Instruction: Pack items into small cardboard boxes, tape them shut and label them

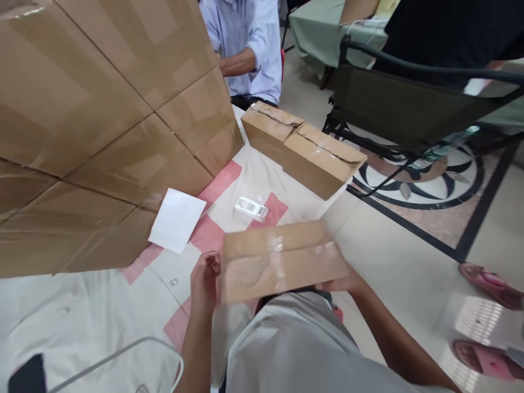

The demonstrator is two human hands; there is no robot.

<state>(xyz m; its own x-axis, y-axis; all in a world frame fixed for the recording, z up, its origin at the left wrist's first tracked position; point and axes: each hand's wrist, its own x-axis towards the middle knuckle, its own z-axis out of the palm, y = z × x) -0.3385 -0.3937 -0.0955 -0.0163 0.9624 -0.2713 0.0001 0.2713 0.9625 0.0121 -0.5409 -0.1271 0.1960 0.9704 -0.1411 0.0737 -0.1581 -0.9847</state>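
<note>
cardboard box (292,265) with clear tape (277,245) sits in the right hand (343,282).

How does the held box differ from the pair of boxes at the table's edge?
The held box is up in the right hand; the boxes rest on the table. The held box's taped seam looks closed, though blurred; the boxes' top seams show dark gaps. All are brown cardboard with clear tape.
</note>
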